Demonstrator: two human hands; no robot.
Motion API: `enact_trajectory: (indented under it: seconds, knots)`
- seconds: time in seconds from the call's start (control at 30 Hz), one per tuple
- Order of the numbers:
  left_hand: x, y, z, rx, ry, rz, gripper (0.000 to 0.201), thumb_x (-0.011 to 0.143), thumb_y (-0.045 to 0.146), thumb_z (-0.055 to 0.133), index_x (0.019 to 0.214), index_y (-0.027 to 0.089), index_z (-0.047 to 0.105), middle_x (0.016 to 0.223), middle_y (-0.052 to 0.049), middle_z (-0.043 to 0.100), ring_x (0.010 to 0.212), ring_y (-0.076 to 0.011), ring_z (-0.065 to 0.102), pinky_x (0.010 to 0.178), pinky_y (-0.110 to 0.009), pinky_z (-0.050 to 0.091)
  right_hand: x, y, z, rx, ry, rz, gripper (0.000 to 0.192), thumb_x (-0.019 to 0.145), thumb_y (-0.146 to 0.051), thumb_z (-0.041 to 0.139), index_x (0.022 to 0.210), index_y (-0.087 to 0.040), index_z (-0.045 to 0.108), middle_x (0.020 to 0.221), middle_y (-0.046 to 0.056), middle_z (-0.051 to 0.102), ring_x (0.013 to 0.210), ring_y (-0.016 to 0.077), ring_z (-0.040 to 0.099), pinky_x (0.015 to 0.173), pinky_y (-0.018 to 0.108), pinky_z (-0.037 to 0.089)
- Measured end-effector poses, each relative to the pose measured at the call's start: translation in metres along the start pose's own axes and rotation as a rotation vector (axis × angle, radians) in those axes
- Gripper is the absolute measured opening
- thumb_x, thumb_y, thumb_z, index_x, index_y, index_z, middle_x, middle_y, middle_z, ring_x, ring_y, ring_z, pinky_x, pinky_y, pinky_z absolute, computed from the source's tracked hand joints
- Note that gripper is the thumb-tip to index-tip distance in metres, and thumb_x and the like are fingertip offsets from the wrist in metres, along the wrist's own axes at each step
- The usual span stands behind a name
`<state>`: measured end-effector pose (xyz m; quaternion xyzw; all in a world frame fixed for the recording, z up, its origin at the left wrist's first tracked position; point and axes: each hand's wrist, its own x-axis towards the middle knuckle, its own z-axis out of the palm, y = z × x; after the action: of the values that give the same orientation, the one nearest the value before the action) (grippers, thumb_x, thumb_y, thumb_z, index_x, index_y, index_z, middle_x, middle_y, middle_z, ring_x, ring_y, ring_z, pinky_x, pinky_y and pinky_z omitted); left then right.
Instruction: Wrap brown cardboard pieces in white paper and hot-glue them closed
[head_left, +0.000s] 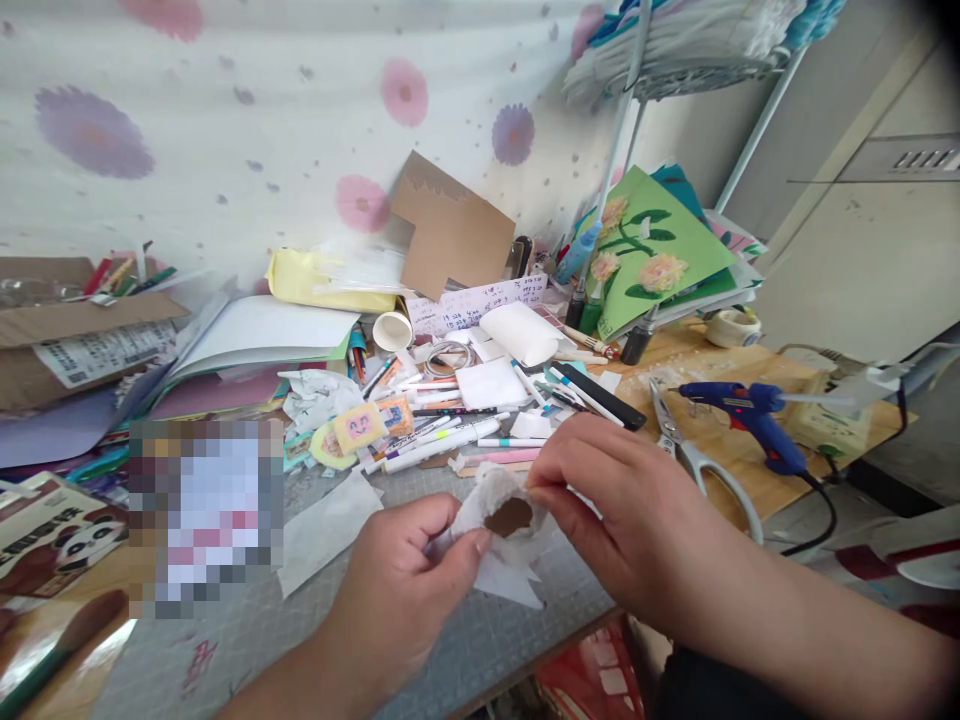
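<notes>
Tissue wad (501, 510), soft and light, near the desk's front edge: we are pinching its rims, left hand (409, 580) and right hand (611, 500) both closed on it.

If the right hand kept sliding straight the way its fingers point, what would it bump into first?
The right hand points left, its fingers already pinching the white paper piece. Going straight on, it would probably meet the left hand, which holds the paper's other side. Depth is hard to judge.
</notes>
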<state>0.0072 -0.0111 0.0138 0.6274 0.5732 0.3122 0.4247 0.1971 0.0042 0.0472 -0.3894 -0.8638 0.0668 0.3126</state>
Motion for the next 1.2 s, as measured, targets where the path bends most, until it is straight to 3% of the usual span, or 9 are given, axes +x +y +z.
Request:
enact_trajectory:
  seconds: [0.2,0.33,0.53,0.6,0.7,0.8,0.87,1.0,1.2]
  knots:
    - [-0.006,0.001,0.002,0.155,0.013,0.064,0.028,0.074,0.036,0.05,0.053,0.019,0.048,0.049,0.004,0.036,0.049,-0.0118,0.035,0.045,-0.023,0.027,-0.011,-0.005,0.008,-0.18,0.017,-0.129,0.014,0.085,-0.01,0.049,0.08,-0.013,0.061,0.076,0.005,0.059,0.075,0.0194,0.05,0.072,0.037,0.04]
    - [-0.008,0.001,0.002,0.195,0.022,0.125,0.03,0.074,0.036,0.051,0.051,0.019,0.045,0.048,0.004,0.036,0.048,-0.0112,0.034,0.046,-0.023,0.026,-0.015,-0.006,0.014,-0.252,0.015,-0.207,0.024,0.089,-0.013,0.04,0.082,-0.012,0.062,0.074,0.007,0.059,0.073,0.0203,0.05,0.072,0.039,0.04]
    - [-0.003,0.001,-0.001,0.049,-0.019,0.028,0.027,0.075,0.038,0.051,0.056,0.019,0.049,0.052,0.003,0.038,0.051,-0.0122,0.035,0.046,-0.023,0.026,-0.013,-0.002,0.005,-0.056,-0.012,-0.193,0.02,0.087,-0.009,0.044,0.089,-0.013,0.063,0.081,0.008,0.06,0.074,0.0184,0.049,0.069,0.034,0.043]
    - [-0.002,-0.001,-0.002,0.0,-0.064,0.014,0.027,0.077,0.041,0.05,0.061,0.018,0.053,0.054,0.003,0.04,0.052,-0.0125,0.036,0.047,-0.023,0.027,-0.01,0.001,-0.003,0.12,0.061,-0.128,0.017,0.085,-0.009,0.048,0.091,-0.015,0.063,0.082,0.006,0.06,0.075,0.0162,0.051,0.068,0.03,0.043]
    - [-0.003,-0.003,-0.001,-0.012,-0.145,0.011,0.028,0.077,0.041,0.05,0.061,0.018,0.053,0.053,0.004,0.038,0.051,-0.0118,0.034,0.047,-0.023,0.026,-0.002,0.006,-0.012,0.383,0.106,0.162,0.013,0.087,-0.021,0.05,0.084,-0.018,0.063,0.075,0.002,0.06,0.071,0.0133,0.054,0.063,0.025,0.042]
    - [-0.004,-0.003,0.0,0.01,-0.166,0.03,0.028,0.076,0.039,0.051,0.057,0.018,0.05,0.051,0.004,0.035,0.05,-0.0108,0.031,0.046,-0.022,0.025,0.006,0.01,-0.01,0.616,-0.107,0.431,0.024,0.085,-0.035,0.052,0.072,-0.018,0.061,0.066,-0.001,0.055,0.06,0.0111,0.048,0.054,0.023,0.037]
    - [-0.004,-0.003,0.001,0.028,-0.163,0.049,0.028,0.075,0.038,0.052,0.055,0.019,0.049,0.05,0.004,0.035,0.049,-0.0106,0.031,0.045,-0.022,0.025,0.009,0.011,-0.005,0.746,-0.235,0.532,0.028,0.082,-0.039,0.053,0.067,-0.016,0.06,0.062,-0.002,0.05,0.055,0.0092,0.042,0.049,0.022,0.032]
    - [-0.004,-0.002,0.001,0.06,-0.169,0.079,0.029,0.075,0.036,0.051,0.052,0.019,0.044,0.049,0.005,0.032,0.048,-0.01,0.029,0.044,-0.022,0.023,0.009,0.01,0.004,0.854,-0.293,0.601,0.03,0.074,-0.043,0.062,0.065,-0.015,0.06,0.058,-0.003,0.048,0.052,0.0077,0.038,0.047,0.021,0.029]
    - [-0.003,0.004,0.0,0.092,-0.154,0.11,0.033,0.072,0.032,0.05,0.049,0.021,0.031,0.047,0.007,0.025,0.046,-0.0092,0.022,0.042,-0.023,0.02,0.009,0.011,0.004,0.841,-0.315,0.596,0.023,0.07,-0.037,0.067,0.065,-0.015,0.063,0.06,-0.002,0.055,0.054,0.0086,0.043,0.05,0.022,0.032]
